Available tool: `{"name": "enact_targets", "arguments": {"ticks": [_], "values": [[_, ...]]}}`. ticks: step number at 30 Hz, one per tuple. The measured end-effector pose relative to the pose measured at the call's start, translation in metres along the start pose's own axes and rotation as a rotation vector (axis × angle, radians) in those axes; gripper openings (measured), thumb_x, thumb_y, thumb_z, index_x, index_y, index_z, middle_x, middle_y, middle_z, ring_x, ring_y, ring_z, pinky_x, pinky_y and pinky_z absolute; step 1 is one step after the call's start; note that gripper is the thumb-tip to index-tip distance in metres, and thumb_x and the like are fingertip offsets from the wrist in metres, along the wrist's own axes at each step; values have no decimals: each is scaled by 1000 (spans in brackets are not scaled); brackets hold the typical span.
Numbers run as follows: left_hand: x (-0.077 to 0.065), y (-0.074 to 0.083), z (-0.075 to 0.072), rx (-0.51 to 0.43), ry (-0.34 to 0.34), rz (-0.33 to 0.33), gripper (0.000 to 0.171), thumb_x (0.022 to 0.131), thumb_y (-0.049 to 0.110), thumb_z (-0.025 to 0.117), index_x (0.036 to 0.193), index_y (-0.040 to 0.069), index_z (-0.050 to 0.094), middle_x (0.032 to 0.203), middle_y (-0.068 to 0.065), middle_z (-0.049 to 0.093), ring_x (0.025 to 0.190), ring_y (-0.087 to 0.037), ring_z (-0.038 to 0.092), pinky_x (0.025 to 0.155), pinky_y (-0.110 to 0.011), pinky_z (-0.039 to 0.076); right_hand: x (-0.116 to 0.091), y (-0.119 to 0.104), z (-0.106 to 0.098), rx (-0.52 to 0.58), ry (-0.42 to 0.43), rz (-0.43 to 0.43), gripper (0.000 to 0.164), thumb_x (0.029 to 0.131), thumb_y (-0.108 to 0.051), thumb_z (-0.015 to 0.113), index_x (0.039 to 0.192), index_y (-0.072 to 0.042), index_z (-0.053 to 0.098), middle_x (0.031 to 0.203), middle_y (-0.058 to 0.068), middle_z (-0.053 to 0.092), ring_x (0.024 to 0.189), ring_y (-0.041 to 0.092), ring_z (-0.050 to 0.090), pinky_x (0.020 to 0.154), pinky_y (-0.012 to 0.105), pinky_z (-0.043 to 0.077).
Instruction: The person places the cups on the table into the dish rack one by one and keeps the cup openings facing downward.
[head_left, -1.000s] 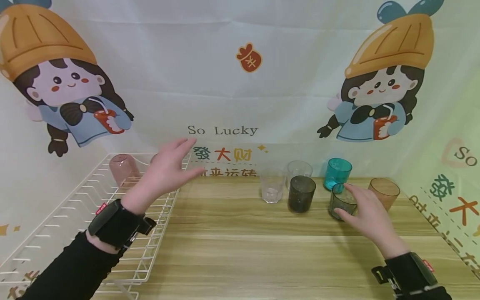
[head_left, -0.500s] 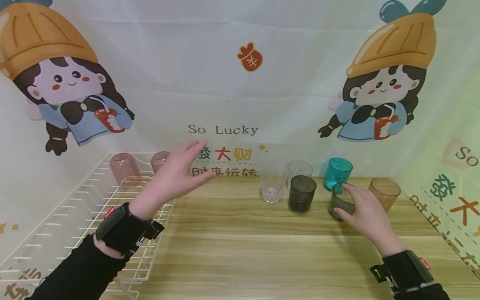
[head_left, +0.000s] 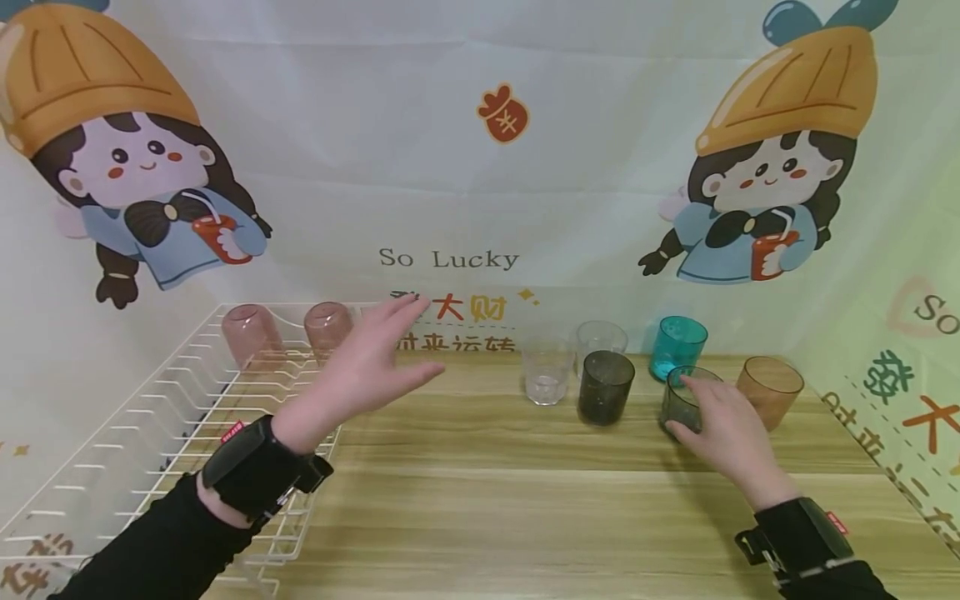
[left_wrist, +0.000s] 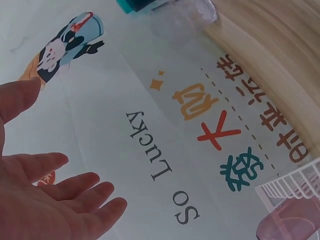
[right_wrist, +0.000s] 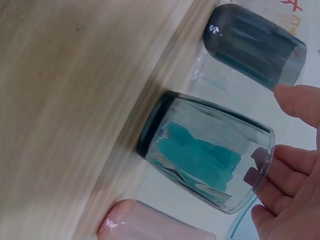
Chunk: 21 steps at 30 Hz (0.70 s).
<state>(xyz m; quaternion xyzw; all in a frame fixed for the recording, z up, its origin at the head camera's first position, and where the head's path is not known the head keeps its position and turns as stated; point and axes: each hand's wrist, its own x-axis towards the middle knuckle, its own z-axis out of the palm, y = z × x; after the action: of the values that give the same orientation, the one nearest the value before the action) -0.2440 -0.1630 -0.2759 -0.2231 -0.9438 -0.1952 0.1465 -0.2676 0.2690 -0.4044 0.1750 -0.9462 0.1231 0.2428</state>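
A smoky see-through glass (head_left: pixel 679 406) stands upright on the table at the right in the head view. My right hand (head_left: pixel 731 432) is around its upper part, thumb on the near left side and fingers over the far side. In the right wrist view the fingertips show through the rim of this glass (right_wrist: pixel 200 150), while the thumb stands apart from it. My left hand (head_left: pixel 367 358) hovers in the air beside the rack with fingers extended and thumb spread, holding nothing; the left wrist view shows its bare palm (left_wrist: pixel 45 210).
A white wire rack (head_left: pixel 292 533) at the left bears two upturned pink glasses (head_left: pixel 251 333). Around the smoky glass stand a turquoise glass (head_left: pixel 678 343), an amber glass (head_left: pixel 772 392), a darker glass (head_left: pixel 604 390) and two clear glasses (head_left: pixel 545 375). A printed cloth (head_left: pixel 570 167) hangs behind.
My left hand has moved right, away from the rack, uncovering the second pink glass. My right hand has shifted slightly, staying around the smoky glass, which stands where it was.
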Motion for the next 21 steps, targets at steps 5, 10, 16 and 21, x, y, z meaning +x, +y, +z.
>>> {"name": "enact_targets", "arguments": {"ticks": [5, 10, 16, 21], "values": [[-2, 6, 6, -8, -11, 22, 83, 81, 38, 72, 146, 5, 33, 148, -20, 34, 136, -37, 33, 111, -53, 29, -1, 3, 5, -31, -23, -2, 60, 74, -22, 77, 122, 8, 55, 116, 29, 60, 109, 46, 54, 99, 59, 37], [-6, 12, 12, -32, -23, 37, 81, 80, 38, 72, 145, 7, 35, 147, -18, 37, 135, -36, 34, 111, -52, 30, -1, 4, 7, -65, -24, -10, 56, 74, -22, 78, 118, 6, 58, 110, 26, 64, 104, 45, 57, 99, 59, 38], [-8, 19, 19, -42, -25, 64, 80, 80, 38, 73, 145, 8, 37, 145, -16, 41, 135, -34, 36, 110, -51, 32, -2, 2, 7, -84, -42, -9, 48, 77, -18, 75, 116, 4, 60, 107, 25, 66, 102, 46, 58, 102, 58, 35], [-9, 24, 24, -40, -55, 73, 79, 80, 40, 72, 144, 8, 38, 147, -15, 39, 134, -33, 38, 109, -50, 34, -1, 3, 8, -96, -19, -20, 39, 78, -8, 71, 114, 4, 62, 105, 25, 67, 99, 46, 59, 100, 57, 38]]}}
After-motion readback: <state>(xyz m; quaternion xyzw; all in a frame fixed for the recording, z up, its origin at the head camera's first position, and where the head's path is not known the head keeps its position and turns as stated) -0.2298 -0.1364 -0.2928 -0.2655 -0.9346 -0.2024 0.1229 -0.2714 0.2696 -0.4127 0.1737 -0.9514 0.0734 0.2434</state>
